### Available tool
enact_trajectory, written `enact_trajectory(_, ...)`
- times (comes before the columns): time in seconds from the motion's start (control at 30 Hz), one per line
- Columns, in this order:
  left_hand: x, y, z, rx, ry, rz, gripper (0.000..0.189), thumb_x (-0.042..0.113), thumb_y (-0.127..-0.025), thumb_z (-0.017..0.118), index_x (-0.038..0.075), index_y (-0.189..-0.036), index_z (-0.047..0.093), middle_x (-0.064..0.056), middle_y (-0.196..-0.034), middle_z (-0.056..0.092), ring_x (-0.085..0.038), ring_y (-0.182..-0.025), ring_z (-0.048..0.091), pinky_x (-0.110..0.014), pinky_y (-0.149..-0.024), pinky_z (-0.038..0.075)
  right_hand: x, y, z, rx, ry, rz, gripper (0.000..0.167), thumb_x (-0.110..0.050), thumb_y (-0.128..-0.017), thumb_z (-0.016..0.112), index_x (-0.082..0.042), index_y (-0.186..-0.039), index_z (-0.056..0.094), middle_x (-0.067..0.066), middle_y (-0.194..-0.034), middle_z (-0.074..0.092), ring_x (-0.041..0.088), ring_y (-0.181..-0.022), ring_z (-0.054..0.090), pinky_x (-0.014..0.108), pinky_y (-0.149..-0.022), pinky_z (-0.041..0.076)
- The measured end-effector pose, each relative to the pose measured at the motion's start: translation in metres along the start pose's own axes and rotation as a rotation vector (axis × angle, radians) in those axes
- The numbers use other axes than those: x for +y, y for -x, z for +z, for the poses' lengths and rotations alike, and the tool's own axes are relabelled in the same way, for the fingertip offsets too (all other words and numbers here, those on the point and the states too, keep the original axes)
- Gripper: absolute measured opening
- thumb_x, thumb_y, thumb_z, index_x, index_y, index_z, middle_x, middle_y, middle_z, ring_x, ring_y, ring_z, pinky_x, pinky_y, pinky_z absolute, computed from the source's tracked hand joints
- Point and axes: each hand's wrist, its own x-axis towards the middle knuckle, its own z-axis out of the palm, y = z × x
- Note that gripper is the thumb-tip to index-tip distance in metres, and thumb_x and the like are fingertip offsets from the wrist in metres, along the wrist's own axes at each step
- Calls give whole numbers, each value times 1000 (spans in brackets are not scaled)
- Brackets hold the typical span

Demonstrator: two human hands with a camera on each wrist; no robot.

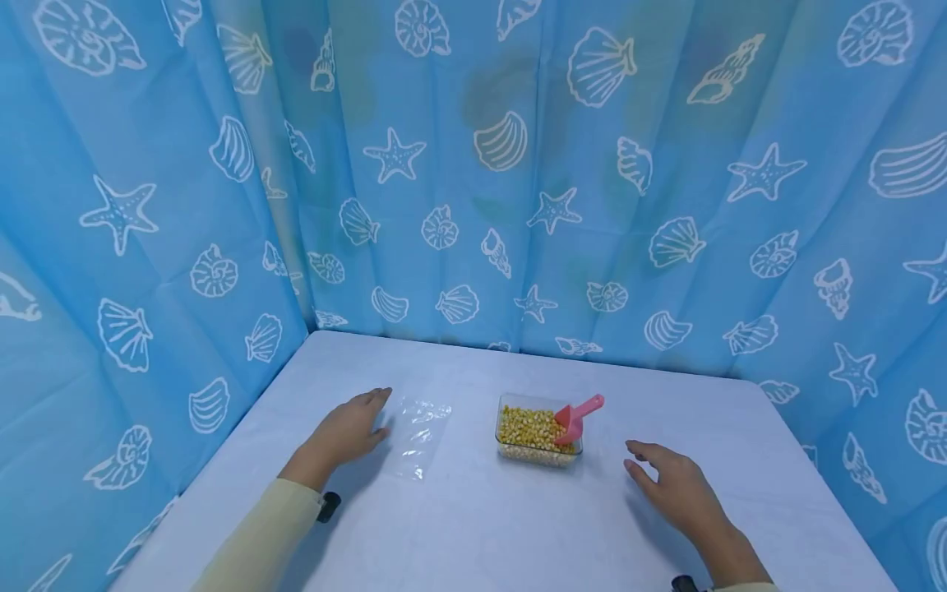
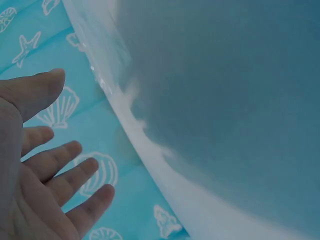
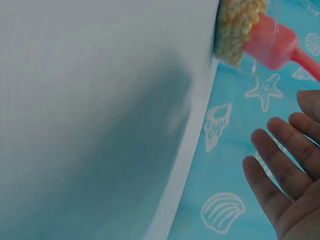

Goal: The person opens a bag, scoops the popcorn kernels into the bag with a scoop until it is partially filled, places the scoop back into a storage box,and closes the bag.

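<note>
A clear rectangular container (image 1: pixel 510 448) filled with yellow corn kernels (image 1: pixel 527 427) stands near the middle of the table. A pink scoop (image 1: pixel 573 421) sits in the kernels, its handle leaning up to the right. To the left a clear plastic bag (image 1: pixel 422 436) lies flat. My left hand (image 1: pixel 348 432) hovers just left of the bag, fingers extended and holding nothing. On the container's right, apart from it, my right hand (image 1: pixel 676 485) is held over the table with loose fingers. In the right wrist view the scoop (image 3: pixel 272 42) and kernels (image 3: pixel 235 30) appear beyond the fingers.
A white cloth covers the table (image 1: pixel 473 526). Blue curtains (image 1: pixel 459 181) with white shell and starfish prints hang behind it and along both sides. Dark wrist straps (image 1: pixel 329 506) show at the sleeve ends.
</note>
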Motion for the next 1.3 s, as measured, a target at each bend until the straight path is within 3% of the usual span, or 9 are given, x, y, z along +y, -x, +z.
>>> enact_trajectory(0.23,8,-14,6,-46,-7,-36,68,36,-90,70,1,-143,46,-16,-141,50,-32,-130,46,-45,-104,40,-11,-1,7,-26,-109,-32,39,-33,-95,63,-8,-125,66,10,-119,67,32,-108,62,52,-87,51)
enact_trajectory(0.43,19,-29,7,-154,45,-118,71,43,-90,67,1,-143,45,-17,-141,50,-33,-132,44,-47,-106,37,-22,-1,7,-37,-152,-66,32,-29,-95,64,-10,-120,69,6,-116,68,27,-105,64,47,-85,53)
enact_trajectory(0.63,21,-41,9,-204,57,-232,69,51,-86,69,-3,-128,57,-19,-121,58,-32,-110,57,-48,-97,46,-33,-4,9,-46,-177,-92,30,-29,-95,64,-11,-119,70,4,-114,69,25,-103,64,45,-84,54)
enact_trajectory(0.77,18,-45,18,-213,118,-329,67,47,-84,73,-4,-123,58,-18,-112,59,-29,-97,58,-48,-92,48,-36,-4,14,-42,-202,-90,32,-33,-96,62,-11,-119,70,3,-113,69,24,-102,65,44,-83,54)
enact_trajectory(0.87,19,-46,22,-232,171,-365,58,40,-84,75,-3,-119,59,-14,-105,61,-28,-92,58,-46,-90,49,-38,-3,18,-42,-225,-86,33,-34,-96,62,-11,-119,70,2,-112,70,24,-101,64,44,-82,55)
enact_trajectory(1.1,29,-48,18,-213,262,-310,23,18,-88,72,7,-103,59,-6,-90,59,-23,-84,57,-41,-80,50,-48,-5,23,-37,-263,-81,28,-27,-95,64,-13,-119,70,0,-111,70,22,-100,65,42,-81,55)
enact_trajectory(1.3,32,-45,19,-158,449,-205,26,3,-89,66,8,-113,58,-3,-88,58,-18,-78,56,-35,-72,50,-58,-6,26,-38,-310,-114,22,-23,-94,66,-15,-114,72,-1,-108,70,18,-95,65,37,-78,56)
